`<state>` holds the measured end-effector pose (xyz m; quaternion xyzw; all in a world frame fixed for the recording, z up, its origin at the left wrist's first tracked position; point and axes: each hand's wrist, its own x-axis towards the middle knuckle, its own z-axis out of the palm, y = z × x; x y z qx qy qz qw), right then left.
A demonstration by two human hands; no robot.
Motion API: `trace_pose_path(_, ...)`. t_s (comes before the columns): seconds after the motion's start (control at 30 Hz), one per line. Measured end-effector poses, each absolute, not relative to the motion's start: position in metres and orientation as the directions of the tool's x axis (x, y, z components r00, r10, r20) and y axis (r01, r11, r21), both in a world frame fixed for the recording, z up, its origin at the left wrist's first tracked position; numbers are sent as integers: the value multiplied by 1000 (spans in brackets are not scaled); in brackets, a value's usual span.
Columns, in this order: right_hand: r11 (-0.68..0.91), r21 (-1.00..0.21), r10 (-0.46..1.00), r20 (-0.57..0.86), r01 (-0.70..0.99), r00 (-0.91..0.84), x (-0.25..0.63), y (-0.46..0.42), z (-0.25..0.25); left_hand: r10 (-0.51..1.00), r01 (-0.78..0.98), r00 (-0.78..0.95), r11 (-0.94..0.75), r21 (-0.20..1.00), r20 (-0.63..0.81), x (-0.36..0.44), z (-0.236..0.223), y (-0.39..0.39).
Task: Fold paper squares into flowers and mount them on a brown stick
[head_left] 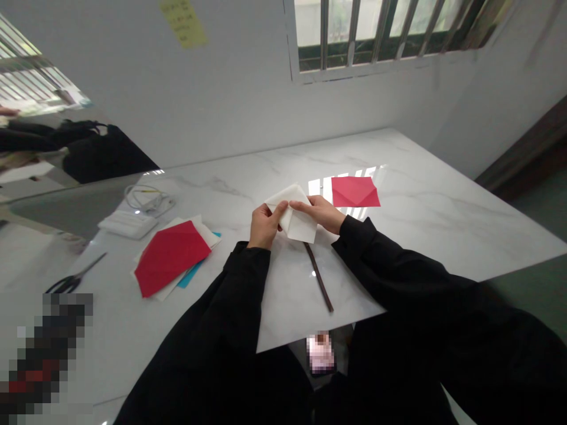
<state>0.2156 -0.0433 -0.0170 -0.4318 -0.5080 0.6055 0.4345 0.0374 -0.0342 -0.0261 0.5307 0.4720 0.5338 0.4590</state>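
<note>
Both hands meet over the middle of the white marble-patterned bench (420, 206), working a folded sheet of white paper (295, 221) that is lifted slightly off the surface. The left hand (264, 225) is closed on the paper's left edge, thumb on top and fingers curled beneath, seemingly to steady it. The right hand (322, 212) pinches the upper right part, its fingers stretched leftward across the sheet as if pressing along a crease. Just near of the paper, a thin dark brown stick (319, 276) lies on the bench, angled toward the near edge, within easy reach. A folded red paper piece (355, 192) rests flat just to the right and far of the hands. To the left, a loose stack of red, white and blue sheets (170, 258) sits apart from the work, with black-handled scissors (71, 282) further left, a flat white packet (127, 224) and a coiled white cable (148, 199) beyond it.
</note>
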Motion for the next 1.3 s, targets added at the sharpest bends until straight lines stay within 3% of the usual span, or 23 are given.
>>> trace_pose_path(0.4,-128,-987,974,-107,-100,-198,216,-42,-19,986,48,35,-163,985,161,34,-30,-32)
trace_pose_path(0.63,-115,-966,992,-99,-230,-80,218,-36,-20,964,-95,244,-80,992,101,35,-27,-31)
trace_pose_path(0.83,-81,-964,995,-64,-251,-77,220,-34,-22,971,-59,211,-101,993,111,35,-27,-31)
trace_pose_path(0.93,-73,-965,996,-59,-250,-64,221,-33,-23,973,-26,182,-138,990,140,34,-28,-29)
trace_pose_path(1.1,-88,-939,987,-127,-333,97,228,-24,-23,947,46,220,-248,968,232,32,-26,-29)
trace_pose_path(1.3,-121,-890,973,-193,-440,124,233,-20,-23,865,205,305,-468,859,398,35,-22,-40)
